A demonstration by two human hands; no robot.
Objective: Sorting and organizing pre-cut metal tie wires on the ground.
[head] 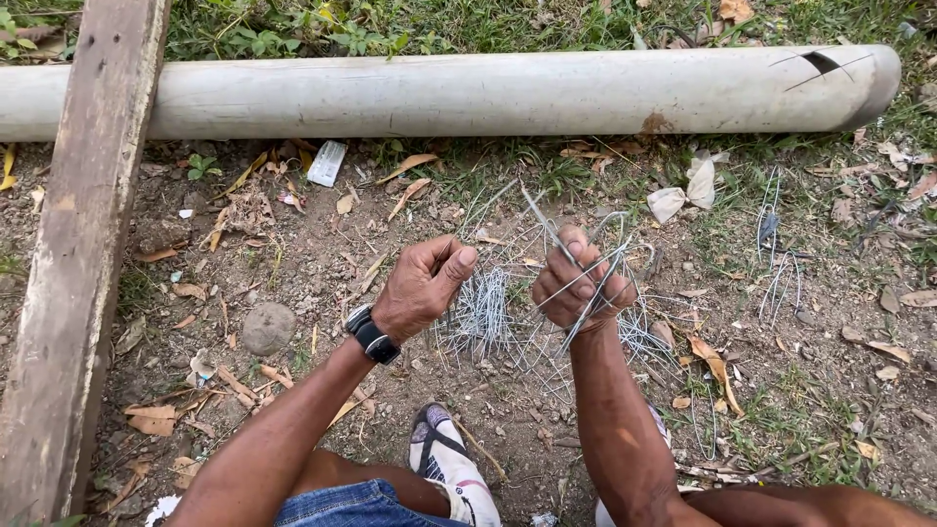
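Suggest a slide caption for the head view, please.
Left hand and right hand grip thin wires above dirt, near a pale pipe.

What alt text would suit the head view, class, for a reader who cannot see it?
A person's right hand grips thin wire pieces above a wire pile on dirt, the left hand closed beside it. A pale pipe lies behind.

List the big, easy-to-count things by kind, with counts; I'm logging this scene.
Hands: 2, left hand and right hand, which grips thin wires
Pale pipe: 1
Wooden plank: 1
Round stone: 1
Wristwatch: 1
Sandal: 1
Total: 7
The wire pieces are too tangled to count.
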